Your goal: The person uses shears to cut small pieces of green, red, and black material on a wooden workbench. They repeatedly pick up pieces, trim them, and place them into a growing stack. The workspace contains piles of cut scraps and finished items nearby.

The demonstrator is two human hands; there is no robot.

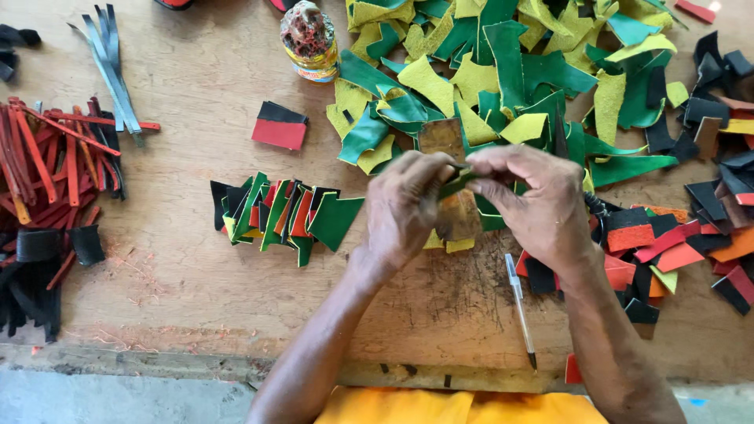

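I am pinching a green scrap point(458, 181) between both thumbs and forefingers, left hand point(406, 206) and right hand point(532, 206) closed on it, holding it above the brown template point(442, 138) for a closer look; cut pieces are lying sorted around me on the worn wooden bench point(196, 290), green-yellow heap point(503, 71) ahead, pen point(521, 308) by my right wrist

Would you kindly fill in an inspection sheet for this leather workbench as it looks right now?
Surface: worn wooden bench, scuffed, with reddish dust.
Job's things: small green leather piece pinched between left hand and right hand.
Clutter: green and yellow offcut heap; fanned stack of cut pieces; red strips; pen; glue jar.
Cables: nothing seen.
Surroundings: concrete floor.
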